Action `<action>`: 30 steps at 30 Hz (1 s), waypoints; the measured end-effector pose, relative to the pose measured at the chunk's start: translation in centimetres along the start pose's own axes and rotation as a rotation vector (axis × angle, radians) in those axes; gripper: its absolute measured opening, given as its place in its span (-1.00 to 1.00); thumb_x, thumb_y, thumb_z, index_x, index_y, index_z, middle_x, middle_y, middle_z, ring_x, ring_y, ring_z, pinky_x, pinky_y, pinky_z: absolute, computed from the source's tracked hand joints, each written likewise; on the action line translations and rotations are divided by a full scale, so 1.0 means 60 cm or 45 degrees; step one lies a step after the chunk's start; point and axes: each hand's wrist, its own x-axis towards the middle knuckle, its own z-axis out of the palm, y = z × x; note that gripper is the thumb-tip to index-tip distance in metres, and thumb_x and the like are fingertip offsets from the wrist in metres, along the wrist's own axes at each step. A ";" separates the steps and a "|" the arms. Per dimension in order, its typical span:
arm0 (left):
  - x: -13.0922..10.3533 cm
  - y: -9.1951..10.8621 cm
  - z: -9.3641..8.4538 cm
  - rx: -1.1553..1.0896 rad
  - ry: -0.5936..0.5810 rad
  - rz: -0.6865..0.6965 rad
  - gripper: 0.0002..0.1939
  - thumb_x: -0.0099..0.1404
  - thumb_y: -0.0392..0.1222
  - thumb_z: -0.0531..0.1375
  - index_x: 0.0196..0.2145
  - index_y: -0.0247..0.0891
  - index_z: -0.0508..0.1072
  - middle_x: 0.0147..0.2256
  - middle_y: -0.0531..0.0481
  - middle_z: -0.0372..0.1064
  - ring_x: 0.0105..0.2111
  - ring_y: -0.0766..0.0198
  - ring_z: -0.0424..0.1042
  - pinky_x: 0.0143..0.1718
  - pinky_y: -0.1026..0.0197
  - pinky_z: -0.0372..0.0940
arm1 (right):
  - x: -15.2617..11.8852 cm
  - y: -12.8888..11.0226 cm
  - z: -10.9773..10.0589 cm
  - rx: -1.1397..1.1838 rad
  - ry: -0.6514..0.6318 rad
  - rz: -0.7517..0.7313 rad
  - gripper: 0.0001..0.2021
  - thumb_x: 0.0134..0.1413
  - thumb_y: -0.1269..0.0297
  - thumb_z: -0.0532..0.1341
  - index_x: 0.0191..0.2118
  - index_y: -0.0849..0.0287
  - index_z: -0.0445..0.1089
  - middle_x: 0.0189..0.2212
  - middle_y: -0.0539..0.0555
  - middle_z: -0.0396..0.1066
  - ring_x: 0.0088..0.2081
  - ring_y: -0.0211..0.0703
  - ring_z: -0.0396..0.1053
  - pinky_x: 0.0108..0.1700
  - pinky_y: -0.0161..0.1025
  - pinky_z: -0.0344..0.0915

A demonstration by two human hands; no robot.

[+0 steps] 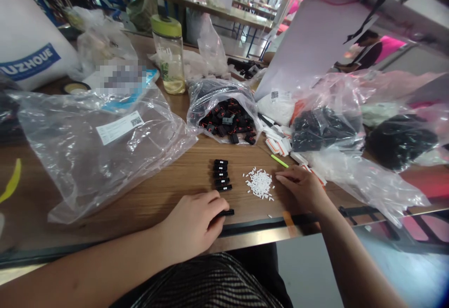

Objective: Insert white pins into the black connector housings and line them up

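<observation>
My left hand (196,221) rests at the table's front edge, its fingers closed around a small black connector block (229,212) whose end sticks out to the right. Just beyond it, several similar black connectors (220,175) lie in a short column, each with small white dots on top. A pile of tiny white plastic pegs (260,184) is spread between my two hands. At the right side of that pile is my right hand (303,188), thumb and forefinger pinched together; whatever sits between the tips is too small to make out. A light green stick (279,160) lies just past those fingertips.
An opened clear bag of black connectors (228,121) stands behind the pile. A flat clear bag (119,144) covers the left of the table. A bottle with a green lid (168,55) stands behind; bags of black parts (328,128) fill the right. Another person (366,53) is in the background.
</observation>
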 end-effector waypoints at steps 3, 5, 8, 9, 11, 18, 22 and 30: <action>-0.001 -0.001 0.001 -0.031 0.020 -0.024 -0.88 0.32 -0.33 0.14 -0.20 -0.21 0.43 -0.27 -0.01 0.45 -0.32 0.20 0.48 -0.29 0.12 0.40 | -0.003 -0.004 -0.001 -0.004 0.035 0.041 -0.87 0.06 0.16 0.27 -0.41 0.00 0.56 -0.32 0.10 0.54 -0.25 0.04 0.47 -0.16 -0.03 0.35; -0.001 -0.002 0.003 -0.064 0.021 -0.047 -0.89 0.32 -0.32 0.16 -0.20 -0.21 0.44 -0.26 -0.01 0.46 -0.31 0.19 0.48 -0.28 0.11 0.40 | -0.008 -0.011 -0.001 0.008 0.070 0.082 -0.86 0.08 0.15 0.26 -0.42 0.01 0.52 -0.35 0.12 0.53 -0.28 0.07 0.46 -0.18 0.01 0.34; -0.002 -0.003 0.007 -0.115 0.017 -0.095 -0.91 0.30 -0.31 0.20 -0.21 -0.21 0.45 -0.25 -0.02 0.47 -0.32 0.18 0.47 -0.30 0.11 0.39 | -0.023 -0.041 0.008 0.071 0.093 0.094 -0.83 0.14 0.11 0.23 -0.35 0.04 0.50 -0.33 0.12 0.53 -0.27 0.05 0.47 -0.19 -0.01 0.36; -0.002 -0.004 0.008 -0.126 0.012 -0.111 -0.91 0.30 -0.31 0.21 -0.21 -0.21 0.46 -0.25 -0.02 0.47 -0.33 0.19 0.47 -0.32 0.11 0.38 | -0.031 -0.058 0.015 0.116 0.073 0.069 -0.83 0.15 0.10 0.23 -0.34 0.05 0.50 -0.31 0.12 0.53 -0.26 0.02 0.47 -0.18 -0.04 0.37; -0.002 -0.004 0.009 -0.129 0.007 -0.129 -0.91 0.30 -0.30 0.22 -0.21 -0.21 0.46 -0.26 -0.01 0.46 -0.37 0.20 0.45 -0.34 0.11 0.37 | -0.048 -0.101 0.030 0.245 -0.018 -0.036 -0.83 0.16 0.11 0.25 -0.35 0.06 0.49 -0.31 0.08 0.52 -0.26 -0.05 0.47 -0.17 -0.09 0.37; 0.000 0.001 0.004 -0.140 -0.021 -0.147 -0.95 0.29 -0.33 0.23 -0.28 -0.23 0.44 -0.33 0.03 0.41 -0.41 0.23 0.39 -0.39 0.18 0.30 | -0.088 -0.207 0.076 0.159 -0.313 -0.409 -0.88 0.30 0.28 0.16 -0.24 0.04 0.46 -0.30 0.00 0.49 -0.21 -0.14 0.40 -0.01 -0.06 0.22; 0.000 0.001 0.004 -0.134 -0.015 -0.143 -0.96 0.29 -0.33 0.22 -0.29 -0.24 0.44 -0.35 0.04 0.39 -0.41 0.24 0.39 -0.38 0.19 0.29 | -0.086 -0.215 0.081 0.067 -0.298 -0.484 -0.86 0.32 0.32 0.14 -0.27 0.08 0.43 -0.34 0.00 0.47 -0.26 -0.17 0.37 -0.10 -0.11 0.17; 0.002 0.002 0.003 -0.127 -0.035 -0.175 -0.95 0.29 -0.36 0.21 -0.30 -0.26 0.43 -0.34 0.04 0.40 -0.37 0.22 0.41 -0.33 0.17 0.29 | -0.088 -0.227 0.084 -0.124 -0.181 -0.665 -0.79 0.33 0.38 0.11 -0.27 0.13 0.48 -0.37 0.03 0.47 -0.28 -0.14 0.33 -0.12 -0.11 0.09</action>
